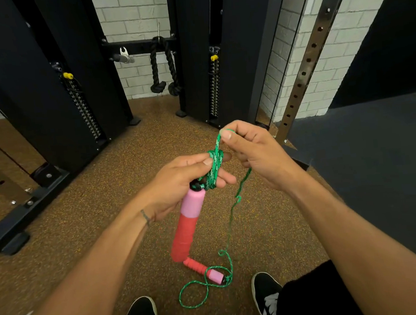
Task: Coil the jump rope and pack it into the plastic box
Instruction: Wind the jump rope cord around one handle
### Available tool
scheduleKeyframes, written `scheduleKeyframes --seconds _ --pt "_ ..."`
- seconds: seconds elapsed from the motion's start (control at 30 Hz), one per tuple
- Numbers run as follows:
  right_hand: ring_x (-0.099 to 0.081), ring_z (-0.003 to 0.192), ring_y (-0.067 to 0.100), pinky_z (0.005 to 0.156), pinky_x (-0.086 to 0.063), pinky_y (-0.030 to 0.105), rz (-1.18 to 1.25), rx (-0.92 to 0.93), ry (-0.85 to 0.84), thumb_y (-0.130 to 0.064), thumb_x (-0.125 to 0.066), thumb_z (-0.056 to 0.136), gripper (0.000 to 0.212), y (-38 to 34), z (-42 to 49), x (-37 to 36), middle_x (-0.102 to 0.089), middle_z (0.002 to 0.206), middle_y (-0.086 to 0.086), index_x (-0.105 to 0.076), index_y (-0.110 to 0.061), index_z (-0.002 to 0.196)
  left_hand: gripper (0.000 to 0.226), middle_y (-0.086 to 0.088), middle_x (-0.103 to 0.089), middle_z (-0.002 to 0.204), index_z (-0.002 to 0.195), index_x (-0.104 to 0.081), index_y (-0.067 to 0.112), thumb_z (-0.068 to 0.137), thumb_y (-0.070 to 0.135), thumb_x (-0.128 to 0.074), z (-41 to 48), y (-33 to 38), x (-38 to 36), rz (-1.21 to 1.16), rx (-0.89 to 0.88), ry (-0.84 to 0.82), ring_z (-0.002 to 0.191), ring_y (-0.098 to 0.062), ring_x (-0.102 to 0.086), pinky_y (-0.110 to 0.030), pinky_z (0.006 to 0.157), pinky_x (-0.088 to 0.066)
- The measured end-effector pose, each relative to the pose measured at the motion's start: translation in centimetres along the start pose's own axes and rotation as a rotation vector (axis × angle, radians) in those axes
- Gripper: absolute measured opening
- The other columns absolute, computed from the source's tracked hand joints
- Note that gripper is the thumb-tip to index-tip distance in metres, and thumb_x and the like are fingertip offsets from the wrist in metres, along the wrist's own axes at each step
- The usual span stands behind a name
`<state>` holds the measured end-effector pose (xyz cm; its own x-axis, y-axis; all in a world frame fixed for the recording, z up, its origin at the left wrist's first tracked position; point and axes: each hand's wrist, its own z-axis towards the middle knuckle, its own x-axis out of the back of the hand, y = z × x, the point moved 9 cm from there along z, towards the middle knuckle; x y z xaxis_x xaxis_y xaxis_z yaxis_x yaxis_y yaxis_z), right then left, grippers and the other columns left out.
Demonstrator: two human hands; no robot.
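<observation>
Both hands' fingers (226,134) pinching green rope (215,166)

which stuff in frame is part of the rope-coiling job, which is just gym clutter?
Job:
- green rope, coils wound on left hand, right hand pinching a loop
- held handle
- second handle on the floor

Clutter:
- black tricep rope
- weight stacks
- perforated upright
- shoes

Plastic box: not clearly visible.

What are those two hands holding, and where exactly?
The left hand holds green cord coils by the upper pink and red handle; the right hand pinches the green braided cord above them.
</observation>
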<state>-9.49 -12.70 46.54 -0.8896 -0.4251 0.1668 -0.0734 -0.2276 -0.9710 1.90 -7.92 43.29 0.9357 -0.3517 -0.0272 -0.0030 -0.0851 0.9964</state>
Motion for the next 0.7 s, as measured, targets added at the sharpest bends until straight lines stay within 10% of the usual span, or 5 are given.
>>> scheduleKeyframes --seconds 0.1,0.2,0.47,0.7 --pt "-0.032 0.045 0.002 0.044 -0.028 0.013 -0.008 -0.032 0.014 -0.028 -0.052 0.101 0.018 0.3 0.2 -0.2 -0.053 0.071 0.011 -0.063 -0.02 0.089 0.035 -0.015 -0.076 0.099 0.121 -0.063 0.009 0.092 0.02 -0.047 -0.1 0.5 -0.4 -0.105 -0.023 -0.038 0.078 -0.011 -0.068 -0.019 0.081 -0.054" --pt "-0.045 0.042 -0.002 0.046 -0.033 0.008 -0.007 -0.111 -0.013 -0.025 -0.049 0.103 0.022 1.3 0.3 -0.6 -0.061 0.057 -0.013 -0.059 -0.017 0.085 0.037 -0.017 -0.076 0.102 0.122 -0.063 0.01 0.091 0.023 -0.047 -0.2 0.6 -0.7 -0.116 -0.032 -0.079 0.079 -0.011 -0.068 -0.019 0.081 -0.053" --pt "-0.045 0.068 0.019 0.064 -0.039 0.03 -0.001 -0.306 -0.158 -0.02 -0.05 0.102 0.028 5.1 0.2 -2.0 -0.059 0.084 0.012 -0.076 -0.026 0.094 0.035 -0.009 -0.076 0.1 0.125 -0.061 0.01 0.094 0.019 -0.05 -0.3 1.0 -0.6 -0.072 -0.069 -0.087 0.08 -0.007 -0.067 -0.017 0.078 -0.051" --pt "-0.052 0.055 0.007 0.056 -0.042 0.025 -0.022 -0.37 -0.199 -0.015 -0.049 0.103 0.025 5.2 -0.1 -3.3 -0.059 0.072 0.001 -0.07 -0.022 0.09 0.035 -0.006 -0.075 0.112 0.128 -0.059 0.011 0.095 0.017 -0.049 0.0 1.4 1.0 -0.063 -0.114 0.062 0.09 -0.008 -0.069 -0.019 0.085 -0.051"
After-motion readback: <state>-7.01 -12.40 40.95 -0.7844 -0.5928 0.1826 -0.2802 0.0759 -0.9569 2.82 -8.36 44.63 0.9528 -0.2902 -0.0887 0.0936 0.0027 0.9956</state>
